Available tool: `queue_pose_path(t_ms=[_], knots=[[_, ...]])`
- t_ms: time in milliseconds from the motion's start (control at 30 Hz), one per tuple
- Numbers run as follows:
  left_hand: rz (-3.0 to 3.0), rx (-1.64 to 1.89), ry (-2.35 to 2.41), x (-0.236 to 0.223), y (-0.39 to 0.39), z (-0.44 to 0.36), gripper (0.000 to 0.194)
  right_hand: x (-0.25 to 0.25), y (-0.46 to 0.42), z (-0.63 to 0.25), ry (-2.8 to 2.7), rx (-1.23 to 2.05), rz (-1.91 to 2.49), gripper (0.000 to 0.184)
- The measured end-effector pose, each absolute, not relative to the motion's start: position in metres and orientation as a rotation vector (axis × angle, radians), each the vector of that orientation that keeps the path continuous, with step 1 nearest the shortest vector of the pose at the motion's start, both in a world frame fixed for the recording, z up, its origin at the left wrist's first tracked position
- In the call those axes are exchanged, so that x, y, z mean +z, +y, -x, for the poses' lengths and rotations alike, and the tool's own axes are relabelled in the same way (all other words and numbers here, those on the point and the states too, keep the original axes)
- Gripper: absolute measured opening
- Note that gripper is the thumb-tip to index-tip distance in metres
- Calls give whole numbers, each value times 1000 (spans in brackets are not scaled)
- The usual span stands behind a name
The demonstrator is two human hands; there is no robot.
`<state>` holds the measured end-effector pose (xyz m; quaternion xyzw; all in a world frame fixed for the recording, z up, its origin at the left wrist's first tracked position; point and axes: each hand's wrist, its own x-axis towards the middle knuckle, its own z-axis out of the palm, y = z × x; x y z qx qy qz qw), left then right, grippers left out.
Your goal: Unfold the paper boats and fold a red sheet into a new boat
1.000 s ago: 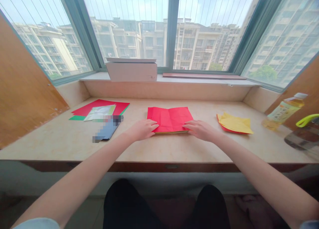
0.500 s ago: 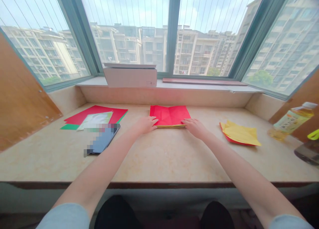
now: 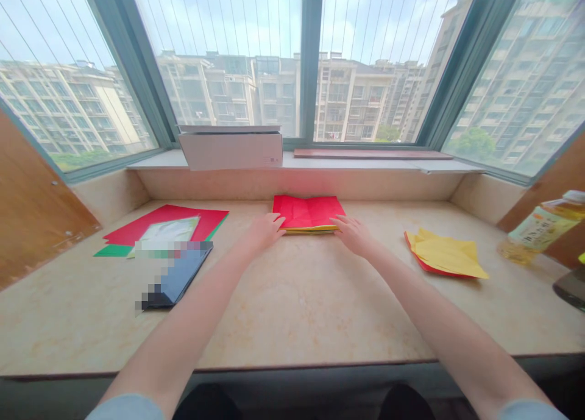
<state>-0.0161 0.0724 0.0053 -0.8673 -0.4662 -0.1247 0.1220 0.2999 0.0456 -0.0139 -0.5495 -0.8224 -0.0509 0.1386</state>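
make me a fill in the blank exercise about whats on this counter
1. The left hand and right hand touch the creased top sheet, which is coloured ____.
2. The paper pile to the right of the hands is topped with ____ paper.
3. Under the flat red paper on the left peeks paper coloured ____.
4. The drink bottle is on the person's ____ side.

Missing words: red; yellow; green; right

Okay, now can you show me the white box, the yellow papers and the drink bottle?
White box (image 3: 232, 152): head view, its front side.
Yellow papers (image 3: 445, 252): head view, middle of the top sheet.
Drink bottle (image 3: 535, 227): head view, its label.
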Motion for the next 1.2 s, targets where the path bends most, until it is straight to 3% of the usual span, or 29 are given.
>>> queue_pose_path(t_ms=[133, 233, 533, 800, 1000, 1200], knots=[[2402, -539, -1447, 6, 59, 27, 28, -18, -2, -336, -2322, -215, 1499, 43], [2286, -693, -1541, 6, 50, 32, 33, -24, -41, -392, -2245, -297, 1526, 37], [2337, -876, -1487, 0, 34, 33, 35, -34, -114, -575, -1887, -313, 2050, 46], [2371, -876, -1496, -3, 33, 32, 38, -37, -104, -577, -1943, -74, 2064, 49], [2385, -835, -1532, 0, 29, 30, 38, -40, -79, -572, -2152, -120, 2009, 34], [2387, -812, -1549, 1, 30, 30, 38, -34, -76, -571, -2177, -171, 1984, 33]])
